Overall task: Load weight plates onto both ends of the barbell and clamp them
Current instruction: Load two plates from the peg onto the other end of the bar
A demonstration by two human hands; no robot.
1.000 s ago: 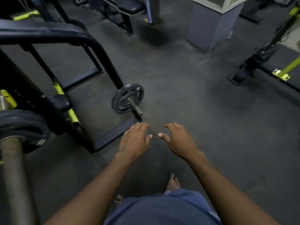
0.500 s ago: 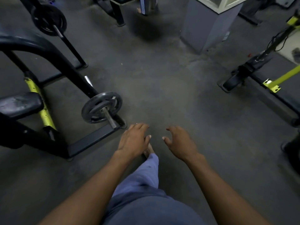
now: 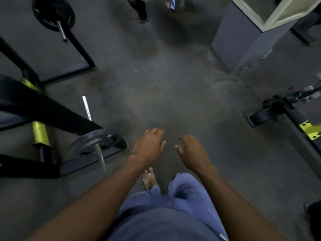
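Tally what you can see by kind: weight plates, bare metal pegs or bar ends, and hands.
Weight plates: 2, near plate and far plate
Bare metal pegs or bar ends: 3, near peg, far peg, loose chrome bar end
Hands: 2, left hand, right hand, both empty
Total: 7

text: none legible | labels: none | brands: none | numbers: none | signs: none
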